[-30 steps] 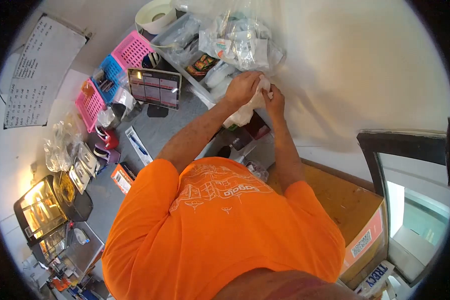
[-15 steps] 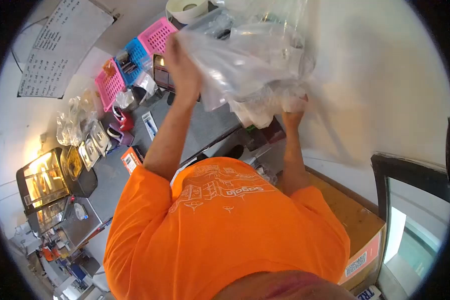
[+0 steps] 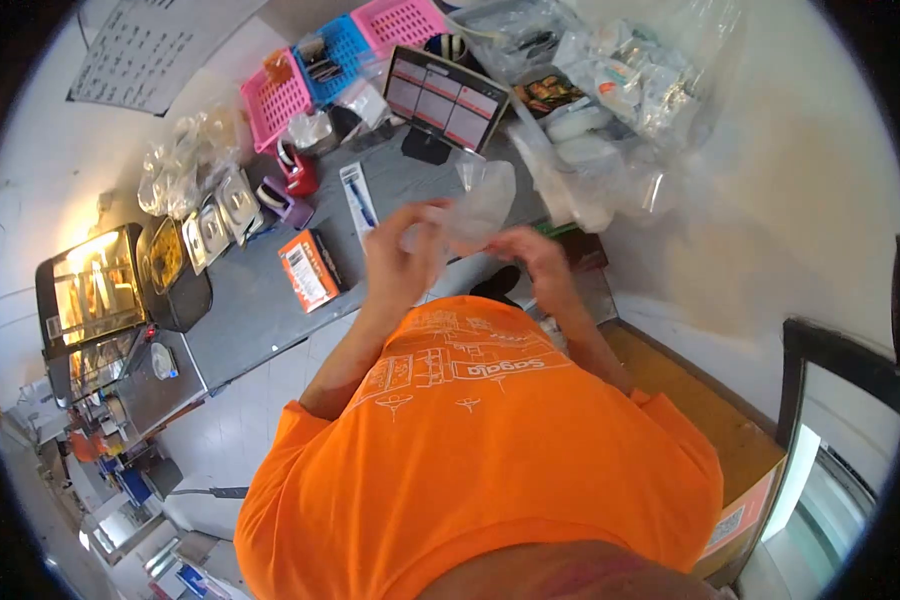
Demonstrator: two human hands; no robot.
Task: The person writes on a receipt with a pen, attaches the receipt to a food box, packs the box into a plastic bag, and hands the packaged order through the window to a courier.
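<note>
A small translucent plastic bag (image 3: pixel 488 205) hangs between my hands above the front edge of the grey counter. My left hand (image 3: pixel 407 258) pinches its left side, thumb and fingers curled together. At its lower right, my right hand (image 3: pixel 535 258) has its fingertips closed on the bag's edge. The bag looks limp, and I cannot tell whether anything is inside. Behind it, a tablet on a stand (image 3: pixel 445 100) shows white and red panels. To the right lies a heap of larger clear plastic bags (image 3: pixel 610 165).
On the counter (image 3: pixel 240 315) are an orange-and-white box (image 3: pixel 310 270), a packaged pen (image 3: pixel 358 198) and red and purple tape dispensers. Pink (image 3: pixel 275 100) and blue baskets line the back wall. A lit display warmer (image 3: pixel 92 300) stands left. A cardboard box (image 3: pixel 670 385) sits at lower right.
Both hands have come down and closer together, away from the big plastic bags at the back. A small bag is now between them. The tablet has come into full view.
</note>
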